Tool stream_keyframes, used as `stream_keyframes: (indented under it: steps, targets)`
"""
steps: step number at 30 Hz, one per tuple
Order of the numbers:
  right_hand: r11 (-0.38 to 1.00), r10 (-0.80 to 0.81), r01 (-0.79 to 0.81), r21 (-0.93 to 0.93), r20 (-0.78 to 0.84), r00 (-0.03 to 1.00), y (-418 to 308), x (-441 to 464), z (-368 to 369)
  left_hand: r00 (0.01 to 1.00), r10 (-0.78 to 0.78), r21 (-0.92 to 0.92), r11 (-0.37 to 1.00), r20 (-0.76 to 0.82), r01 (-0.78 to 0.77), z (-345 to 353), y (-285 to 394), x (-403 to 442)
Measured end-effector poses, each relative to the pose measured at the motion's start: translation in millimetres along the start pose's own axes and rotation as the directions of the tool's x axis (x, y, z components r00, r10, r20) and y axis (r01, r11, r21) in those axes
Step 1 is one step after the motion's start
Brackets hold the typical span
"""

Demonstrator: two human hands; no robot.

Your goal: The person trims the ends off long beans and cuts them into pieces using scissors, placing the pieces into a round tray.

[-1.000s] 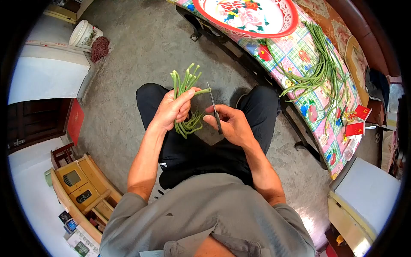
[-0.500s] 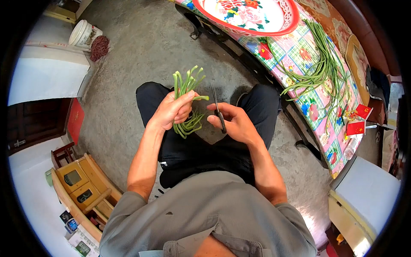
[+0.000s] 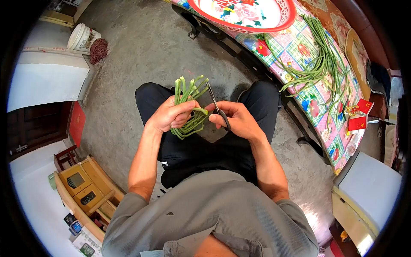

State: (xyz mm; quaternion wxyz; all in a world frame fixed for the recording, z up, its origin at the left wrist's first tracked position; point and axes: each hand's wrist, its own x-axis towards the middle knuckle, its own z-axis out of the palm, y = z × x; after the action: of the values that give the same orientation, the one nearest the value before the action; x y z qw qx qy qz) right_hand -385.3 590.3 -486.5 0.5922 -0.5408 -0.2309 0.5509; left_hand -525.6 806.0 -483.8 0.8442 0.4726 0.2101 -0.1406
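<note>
A bundle of long green beans point(image 3: 191, 124) is gripped in my left hand point(image 3: 174, 114), its pale stem ends pointing up above the fist and its strands hanging in loops below. My right hand point(image 3: 234, 118) holds black-handled scissors point(image 3: 216, 105), the blades pointing up and slightly left. The blade tips reach the upper right bean ends; I cannot tell whether they touch. Both hands are over my lap. More long beans point(image 3: 323, 64) lie spread on the table with the flowered cloth point(image 3: 261, 47) at the right.
A red-rimmed flowered basin point(image 3: 244, 29) sits at the table's far end. Small red flags point(image 3: 357, 123) stand near its right edge. A white bucket point(image 3: 81, 37) and a dark red tangled heap point(image 3: 99, 50) are on the floor, upper left. A wooden cabinet point(image 3: 83, 188) is lower left.
The bean bundle's upper ends have moved down and a little right. The scissors have come closer to them, with their blades shifted slightly left. Both hands keep their hold.
</note>
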Motion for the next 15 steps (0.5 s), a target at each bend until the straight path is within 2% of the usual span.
stream_keyframes:
  steps: [3,7,9,10,12,15]
  targets:
    - [0.999,0.009,-0.009,-0.044,-0.016,1.000,-2,-4,0,1.000,0.000,0.021,1.000,0.019,0.000,-3,-1,0]
    - [1.000,-0.017,0.018,0.004,-0.052,0.998,9,-8,3,1.000,0.002,-0.004,1.000,0.009,-0.002,1,-1,-2]
    - [0.992,-0.061,0.048,-0.114,-0.120,0.991,15,-10,3,0.994,0.045,-0.026,0.999,-0.098,-0.048,10,2,-3]
    - [0.992,-0.061,0.048,-0.113,-0.119,0.991,16,-12,3,0.994,0.068,-0.023,0.997,-0.090,-0.071,10,3,-3]
    - [0.970,-0.048,0.012,-0.244,-0.142,0.989,15,-17,3,0.988,0.084,-0.008,0.996,-0.127,-0.086,7,-3,-1]
    - [0.961,-0.074,0.029,-0.277,-0.153,0.986,14,-23,5,0.975,0.112,0.056,0.993,-0.190,-0.104,9,-3,-1]
